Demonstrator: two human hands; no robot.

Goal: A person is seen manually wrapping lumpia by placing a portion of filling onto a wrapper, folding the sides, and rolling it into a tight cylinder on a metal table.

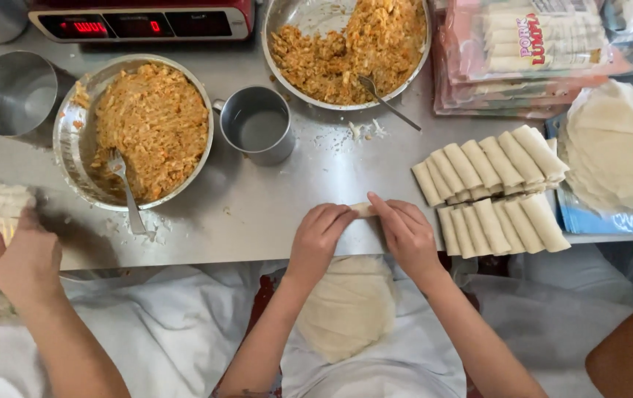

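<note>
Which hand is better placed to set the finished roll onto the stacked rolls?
Right. The right hand sits on the roll next to the stacked rolls; the left hand is farther away.

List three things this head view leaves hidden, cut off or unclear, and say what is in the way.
1. The roll on the steel table: the left hand and right hand cover most of it, so each grip is unclear.
2. The upper filling bowl: its far rim is cut by the top edge.
3. The wrapper stack: the right edge crops it.
</note>
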